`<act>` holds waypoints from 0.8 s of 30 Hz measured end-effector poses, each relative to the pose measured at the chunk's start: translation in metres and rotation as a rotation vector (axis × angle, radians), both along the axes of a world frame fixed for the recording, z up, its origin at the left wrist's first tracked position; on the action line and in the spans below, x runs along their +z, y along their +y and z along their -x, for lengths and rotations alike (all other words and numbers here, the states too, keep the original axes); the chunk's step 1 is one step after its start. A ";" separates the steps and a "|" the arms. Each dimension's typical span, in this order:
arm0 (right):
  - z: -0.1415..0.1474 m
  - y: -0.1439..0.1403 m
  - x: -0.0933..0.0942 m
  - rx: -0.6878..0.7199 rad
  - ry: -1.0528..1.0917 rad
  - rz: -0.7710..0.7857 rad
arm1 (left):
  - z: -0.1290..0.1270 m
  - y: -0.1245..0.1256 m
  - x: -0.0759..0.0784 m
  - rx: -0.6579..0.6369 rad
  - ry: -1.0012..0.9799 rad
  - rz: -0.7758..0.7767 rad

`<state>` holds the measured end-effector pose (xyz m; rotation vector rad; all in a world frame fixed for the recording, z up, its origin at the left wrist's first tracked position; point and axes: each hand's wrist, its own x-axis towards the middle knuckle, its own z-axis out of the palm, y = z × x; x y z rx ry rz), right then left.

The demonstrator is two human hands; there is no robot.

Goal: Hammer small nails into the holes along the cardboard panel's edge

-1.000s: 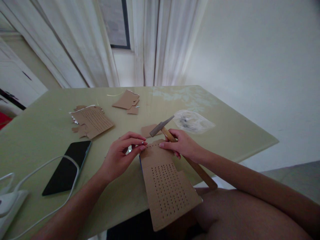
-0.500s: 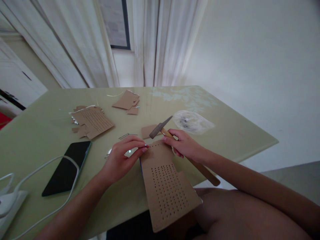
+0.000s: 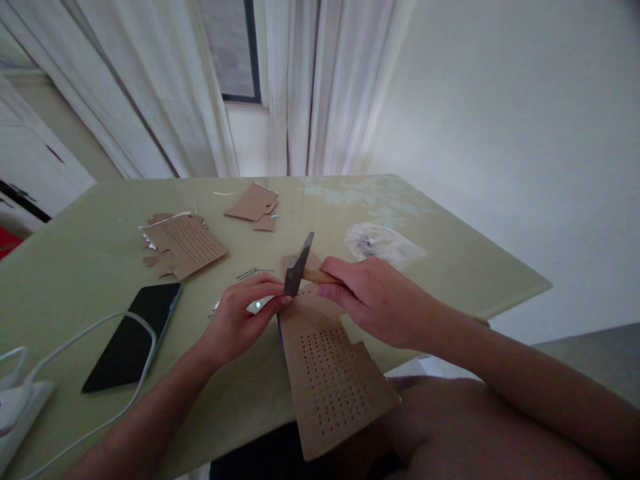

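My left hand (image 3: 247,310) is closed in a pinch at the upper left corner of a brown cardboard piece (image 3: 325,373). Between its thumb and index finger is a nail, now mostly covered by the hammer head. The cardboard has rows of punched holes and a few more near its top edge; its lower end sticks out past the table edge. My right hand (image 3: 383,300) grips the wooden handle of a hammer (image 3: 297,268). The hammer head is right at my left fingertips; contact is hard to judge.
Several thin nails (image 3: 255,272) lie beyond my left hand. Left of it are a black phone (image 3: 133,337), a white cable (image 3: 150,340) and a power strip (image 3: 25,417). Cardboard scraps (image 3: 187,243) (image 3: 254,202) and a clear plastic bag (image 3: 385,243) lie farther back on the table (image 3: 480,280).
My right hand has swung the hammer left and down, so its head now covers the left fingertips. The handle has turned closer to level. My left hand and the cardboard have hardly moved.
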<state>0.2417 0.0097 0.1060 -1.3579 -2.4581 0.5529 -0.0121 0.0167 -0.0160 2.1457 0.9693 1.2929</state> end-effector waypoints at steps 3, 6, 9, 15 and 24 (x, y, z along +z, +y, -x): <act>0.002 -0.001 -0.002 -0.001 0.016 -0.034 | 0.000 0.000 0.000 0.000 0.002 -0.010; 0.002 0.000 -0.004 -0.006 0.089 -0.085 | 0.000 0.000 0.000 -0.010 -0.017 -0.010; 0.002 0.000 -0.009 0.041 0.006 -0.051 | 0.001 0.000 0.001 -0.020 0.016 0.002; 0.002 0.000 -0.012 0.049 0.078 -0.052 | 0.003 0.001 -0.002 -0.024 0.010 0.015; 0.003 0.002 -0.021 0.039 0.004 -0.010 | 0.005 0.003 -0.004 -0.031 0.045 0.016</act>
